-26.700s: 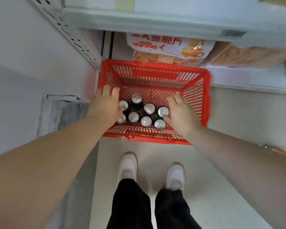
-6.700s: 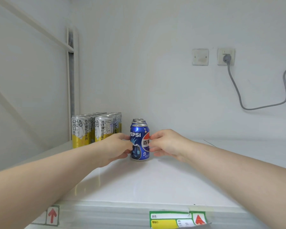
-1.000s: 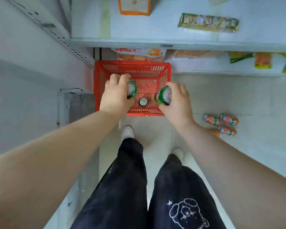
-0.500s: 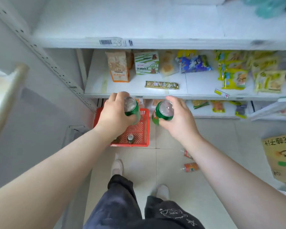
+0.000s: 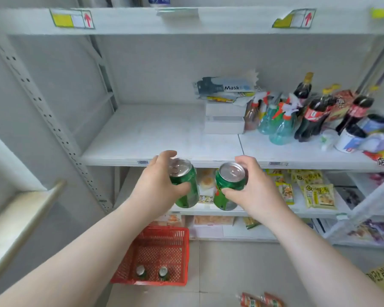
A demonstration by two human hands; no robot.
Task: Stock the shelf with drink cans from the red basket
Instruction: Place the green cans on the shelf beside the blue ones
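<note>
A white shelf (image 5: 160,134) crosses the middle of the view, and goods crowd its right part: a box marked Mask (image 5: 227,87) sits on stacked white boxes (image 5: 224,120), with spray bottles (image 5: 275,124) and cola bottles (image 5: 313,116) just beside them. Above runs an upper shelf edge (image 5: 186,22) carrying yellow price labels (image 5: 71,18), and a perforated upright (image 5: 42,107) slants down the left side. A lower shelf holds yellow snack packets (image 5: 318,193). On the floor below sits the red basket (image 5: 182,232), with two cans (image 5: 140,270) standing upright at its near end, their silver tops showing. Orange bottles (image 5: 261,301) lie on the tiles to its right. Both bare forearms reach up from the bottom corners, and the hands hang in front of the shelf's front edge. The left hand (image 5: 157,189) grips the left green can (image 5: 185,185), thumb across its side and fingers curled over the far rim. The right hand (image 5: 253,191) grips the right green can (image 5: 227,187) the same way. Both cans tilt their tops toward the camera, close together but apart.
</note>
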